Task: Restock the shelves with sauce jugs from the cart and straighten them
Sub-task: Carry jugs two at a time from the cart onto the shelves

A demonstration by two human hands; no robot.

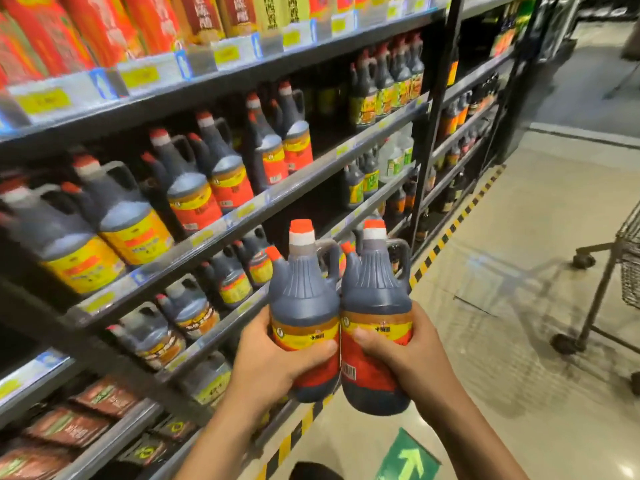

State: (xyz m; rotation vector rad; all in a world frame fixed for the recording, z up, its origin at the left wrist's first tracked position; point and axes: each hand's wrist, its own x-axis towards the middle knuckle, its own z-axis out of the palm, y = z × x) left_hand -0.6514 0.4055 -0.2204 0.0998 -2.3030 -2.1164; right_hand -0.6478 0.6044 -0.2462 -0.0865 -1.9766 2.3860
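Stock in transit: two sauce jugs, left jug (304, 306) gripped around its label by the left hand (273, 362), right jug (375, 317) likewise by the right hand (401, 355), both upright, touching, held near the shelving (242, 216), not yet shelved. Dark ribbed plastic bodies, moulded loop handles, red-and-white caps, glossy red-yellow labels. Shelf rows left already part-filled; wire cart (623, 271) far right.

Green arrow floor sticker (408, 457); yellow-black hazard tape (453, 225); brown packets (65, 426) low.
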